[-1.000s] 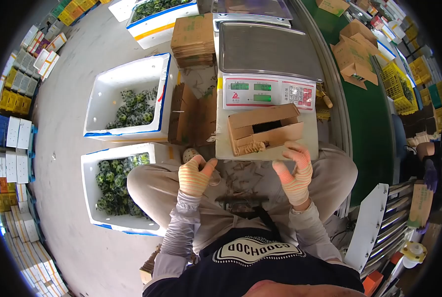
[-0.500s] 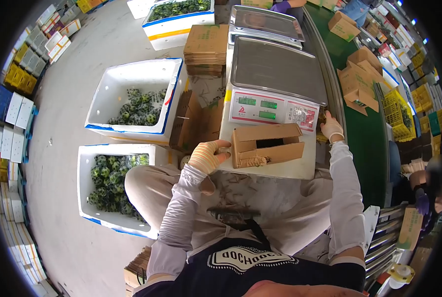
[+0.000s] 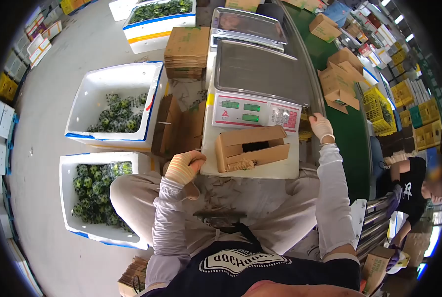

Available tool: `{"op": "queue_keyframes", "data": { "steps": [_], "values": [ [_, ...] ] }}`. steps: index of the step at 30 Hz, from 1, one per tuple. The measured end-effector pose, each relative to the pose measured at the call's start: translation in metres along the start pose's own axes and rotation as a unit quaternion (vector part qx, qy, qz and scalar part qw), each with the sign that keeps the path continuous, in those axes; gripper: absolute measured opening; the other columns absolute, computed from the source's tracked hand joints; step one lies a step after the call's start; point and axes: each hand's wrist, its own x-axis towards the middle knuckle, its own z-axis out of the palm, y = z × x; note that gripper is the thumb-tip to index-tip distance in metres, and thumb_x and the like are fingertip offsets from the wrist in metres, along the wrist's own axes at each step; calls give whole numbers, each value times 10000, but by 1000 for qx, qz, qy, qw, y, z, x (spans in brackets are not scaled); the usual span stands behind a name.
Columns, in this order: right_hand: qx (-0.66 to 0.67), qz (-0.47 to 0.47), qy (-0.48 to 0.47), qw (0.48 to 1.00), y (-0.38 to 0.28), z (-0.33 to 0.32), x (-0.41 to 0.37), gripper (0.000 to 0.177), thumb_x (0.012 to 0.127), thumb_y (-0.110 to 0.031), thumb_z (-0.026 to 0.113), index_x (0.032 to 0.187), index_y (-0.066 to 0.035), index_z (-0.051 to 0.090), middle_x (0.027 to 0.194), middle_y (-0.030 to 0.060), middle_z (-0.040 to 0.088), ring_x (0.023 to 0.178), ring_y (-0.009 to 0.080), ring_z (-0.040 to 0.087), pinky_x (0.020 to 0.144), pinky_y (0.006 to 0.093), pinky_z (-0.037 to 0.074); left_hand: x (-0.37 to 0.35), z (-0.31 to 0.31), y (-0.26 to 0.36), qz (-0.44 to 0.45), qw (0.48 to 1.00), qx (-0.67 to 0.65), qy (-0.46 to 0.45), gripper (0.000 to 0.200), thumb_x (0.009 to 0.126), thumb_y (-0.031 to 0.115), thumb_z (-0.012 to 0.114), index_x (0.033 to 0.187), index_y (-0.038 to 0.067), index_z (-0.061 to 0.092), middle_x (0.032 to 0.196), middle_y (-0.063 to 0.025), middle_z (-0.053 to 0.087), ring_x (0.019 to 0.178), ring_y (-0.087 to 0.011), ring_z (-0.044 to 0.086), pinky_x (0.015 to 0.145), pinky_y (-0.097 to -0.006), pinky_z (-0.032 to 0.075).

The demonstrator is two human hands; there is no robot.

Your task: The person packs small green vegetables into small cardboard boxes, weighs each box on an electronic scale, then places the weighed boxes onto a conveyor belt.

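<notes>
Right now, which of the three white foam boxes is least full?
The middle foam box: its green fruit covers only one patch of bare white floor, while the near box and far box are filled across.

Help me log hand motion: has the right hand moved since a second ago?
Yes. The right hand left the near right corner of the cardboard box and now lies farther out, beside the right end of the scale display panel.

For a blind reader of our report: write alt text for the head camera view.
From above, a seated, gloved person has an open cardboard box on a white board before a scale; the left hand curls at the board's left edge, the right hand reaches past the scale's right end. Two white foam crates of green fruit stand left.
</notes>
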Motion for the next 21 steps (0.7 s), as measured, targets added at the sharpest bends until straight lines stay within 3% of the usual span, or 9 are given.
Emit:
{"op": "queue_keyframes", "data": {
  "steps": [1,3,4,8,11,13,15,17,21],
  "values": [
    [88,-28,7,996,7,12,1,477,863,-431,589,1240,-140,597,1148,186,660,1067,386,616,927,435,493,4,4,4,13,1000,0,-11,198,861,85,650,1026,-15,692,795,-73,642,742,-120,566,691,-284,477],
    [211,-35,39,976,-6,10,-8,388,794,-278,703,1152,-140,645,1106,166,672,1016,364,631,883,409,506,5,7,4,18,998,-66,-15,165,870,72,621,1000,-15,674,839,-105,637,772,-159,579,720,-300,485],
    [207,-55,94,972,-5,15,-2,360,775,-234,716,1118,-144,655,1079,156,667,987,365,630,857,412,510,7,12,0,73,995,-69,-5,161,888,74,608,1001,-21,672,816,-92,629,741,-154,564,692,-302,480],
    [128,-101,197,967,-35,-11,3,298,735,-147,731,1026,-143,668,1009,135,642,908,367,621,791,421,515,9,16,-3,72,994,-77,-22,162,888,83,614,1005,-13,674,806,-69,618,713,-136,536,673,-288,471],
    [93,-83,252,960,-62,-72,-20,262,730,-150,739,977,-114,657,909,131,648,824,351,617,760,411,514,4,11,9,7,996,-83,-40,164,877,95,628,1001,-3,673,805,-54,610,701,-120,516,665,-278,467],
    [265,-102,363,888,-50,-93,-33,258,785,-220,753,970,-76,646,801,102,654,709,260,633,713,352,513,-3,4,22,-72,996,-55,-13,175,850,103,650,994,5,673,792,-54,607,699,-131,524,684,-268,474],
    [547,-88,355,753,-58,-124,-81,330,836,-305,749,1009,-55,621,745,47,640,593,150,575,618,291,481,3,3,-2,-50,999,4,-10,198,826,113,665,993,7,676,813,-83,642,730,-173,579,727,-283,496],
    [627,-77,321,706,-67,-138,-138,350,868,-347,719,1036,-67,592,748,14,609,540,91,499,537,247,420,7,7,-25,-103,993,-53,14,235,809,135,681,1007,9,681,874,-123,680,793,-219,629,767,-311,509],
    [816,81,44,571,-130,-108,-253,315,889,-343,660,1016,-68,574,777,27,591,580,94,506,526,231,392,8,17,-38,-82,994,-17,74,259,829,221,707,963,-1,701,852,-139,702,771,-222,643,759,-341,510]
  ]
}}
